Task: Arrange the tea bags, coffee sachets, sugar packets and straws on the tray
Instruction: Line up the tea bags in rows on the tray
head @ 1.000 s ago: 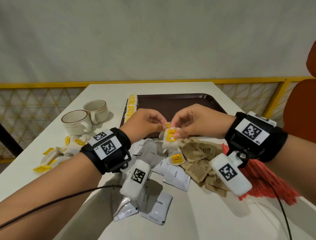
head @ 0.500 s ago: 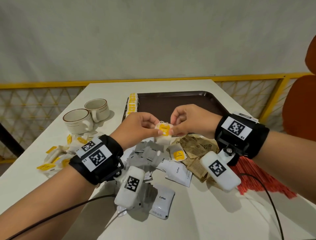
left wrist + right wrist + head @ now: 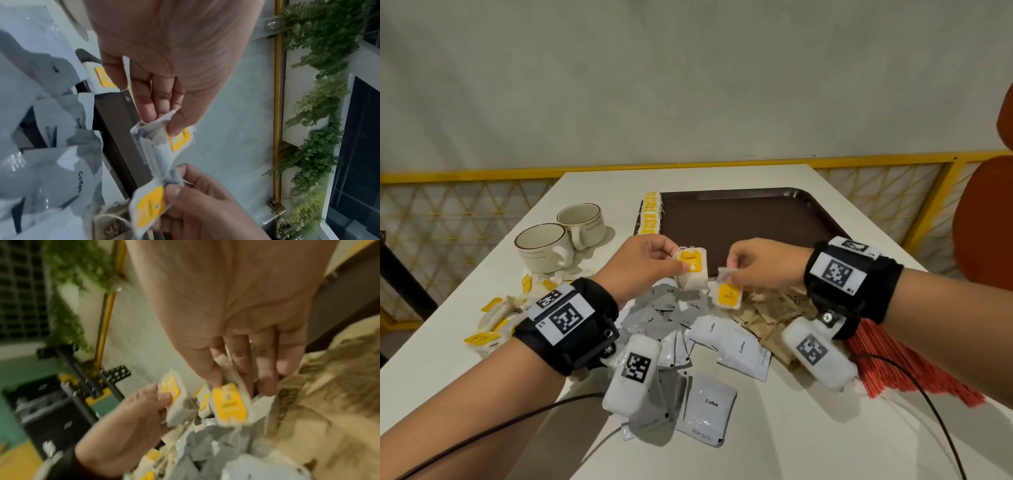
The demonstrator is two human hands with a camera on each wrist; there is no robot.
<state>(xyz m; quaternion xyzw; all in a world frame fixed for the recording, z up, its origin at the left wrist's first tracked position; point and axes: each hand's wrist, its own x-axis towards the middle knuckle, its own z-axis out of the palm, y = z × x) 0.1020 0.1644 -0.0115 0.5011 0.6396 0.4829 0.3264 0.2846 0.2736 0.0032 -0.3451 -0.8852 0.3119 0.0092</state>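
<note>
My left hand (image 3: pixel 650 260) pinches a small stack of white tea bags with yellow labels (image 3: pixel 691 269) above the pile, near the tray's front edge. My right hand (image 3: pixel 753 263) pinches another yellow-labelled tea bag (image 3: pixel 729 295) by its top, just to the right of the stack. In the left wrist view the stack (image 3: pixel 164 142) sits between thumb and fingers, and the second tea bag (image 3: pixel 150 209) hangs from the right hand below it. The brown tray (image 3: pixel 743 219) holds a row of tea bags (image 3: pixel 650 212) along its left edge.
Grey coffee sachets (image 3: pixel 709 407) lie scattered in front of me, brown sugar packets (image 3: pixel 777 308) to their right, red straws (image 3: pixel 893 370) under my right wrist. Two cups (image 3: pixel 561 236) and loose tea bags (image 3: pixel 493 322) sit at the left. An orange chair (image 3: pixel 986 219) stands at the right.
The hands, which were together on one bundle of tea bags, have drawn apart. The left keeps the stack and the right has picked up a separate tea bag.
</note>
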